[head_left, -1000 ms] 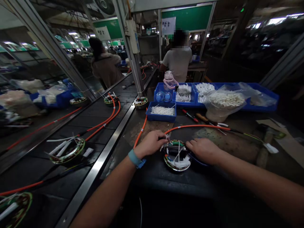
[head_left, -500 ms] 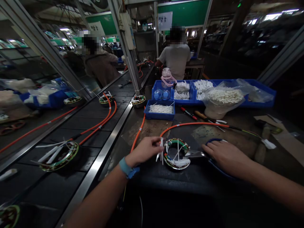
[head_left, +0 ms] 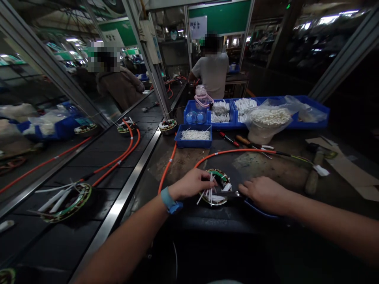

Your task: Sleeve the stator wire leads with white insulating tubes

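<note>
My left hand (head_left: 194, 184) pinches several thin white strips (head_left: 211, 196) over the left side of a ring-shaped motor stator (head_left: 220, 172). The stator lies flat on the bench, with a green band, copper windings and white pieces around its rim. My right hand (head_left: 263, 194) is wrapped around the blue handles of a pair of scissors (head_left: 233, 194). The blades point left across the ring, close to the strips in my left fingers. Whether the blade tips touch a strip cannot be made out. My left fingers partly cover the ring.
Behind the stator stand a small blue tray (head_left: 194, 145) of white strips and larger blue bins (head_left: 233, 125). An orange cable (head_left: 237, 150) crosses the bench. A hammer (head_left: 314, 173) lies right. On the left, a conveyor (head_left: 118, 173) carries more stators. Two people are beyond.
My left hand has moved right, bringing its strips over the stator. My right hand and the scissors have shifted left, the blades reaching further across the ring. The view has turned slightly.
</note>
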Motion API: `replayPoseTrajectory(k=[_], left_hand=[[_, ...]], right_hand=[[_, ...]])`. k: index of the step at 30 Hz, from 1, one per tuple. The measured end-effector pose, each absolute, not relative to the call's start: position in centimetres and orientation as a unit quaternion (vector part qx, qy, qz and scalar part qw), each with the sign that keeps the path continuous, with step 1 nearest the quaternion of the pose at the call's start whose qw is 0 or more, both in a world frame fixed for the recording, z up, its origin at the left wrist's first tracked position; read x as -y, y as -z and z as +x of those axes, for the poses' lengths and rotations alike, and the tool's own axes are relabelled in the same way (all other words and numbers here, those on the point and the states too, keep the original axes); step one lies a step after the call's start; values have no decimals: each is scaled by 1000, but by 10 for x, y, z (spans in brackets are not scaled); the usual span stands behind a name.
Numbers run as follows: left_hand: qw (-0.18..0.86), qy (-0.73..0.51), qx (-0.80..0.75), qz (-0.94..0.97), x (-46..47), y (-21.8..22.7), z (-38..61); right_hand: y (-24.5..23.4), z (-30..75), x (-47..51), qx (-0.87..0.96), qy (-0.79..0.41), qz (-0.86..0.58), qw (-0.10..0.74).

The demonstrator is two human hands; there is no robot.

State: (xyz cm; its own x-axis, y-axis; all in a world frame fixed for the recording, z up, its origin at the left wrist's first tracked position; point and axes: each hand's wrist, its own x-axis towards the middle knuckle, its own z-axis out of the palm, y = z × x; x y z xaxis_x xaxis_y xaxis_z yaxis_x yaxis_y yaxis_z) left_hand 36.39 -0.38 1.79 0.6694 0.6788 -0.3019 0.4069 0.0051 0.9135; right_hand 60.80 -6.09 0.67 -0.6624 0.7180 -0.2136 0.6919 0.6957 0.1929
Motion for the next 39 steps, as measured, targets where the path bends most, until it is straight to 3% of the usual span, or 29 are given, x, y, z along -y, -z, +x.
replayPoseTrajectory(k=[6,13,16,22,25,28,34,36,39], left_hand=[[655,-218,-420,589,15,-10,340],[646,-219,-407,608,18,-10,335],[575,-277,-439,632,12,-5,334],[330,-428,-548,639,-69,-8,344],[257,-421,-568,659,-130,-27,350],[220,-381,-581,685,-149,-41,355],[230,-258,-458,819,-10,-7,381],[140,-182,-366,902,41,17,391],[61,-228,-374,897,75,49,399]], right_hand=[[1,610,62,-914,-44,391,98],[7,597,63,-909,-19,404,96],[15,618,66,-892,14,444,88],[44,673,57,-762,70,643,33],[53,682,44,-777,107,620,2],[53,690,22,-791,59,609,-16],[58,720,-40,-738,-102,667,13],[61,722,-51,-738,-104,666,25],[59,724,-47,-749,-109,653,31]])
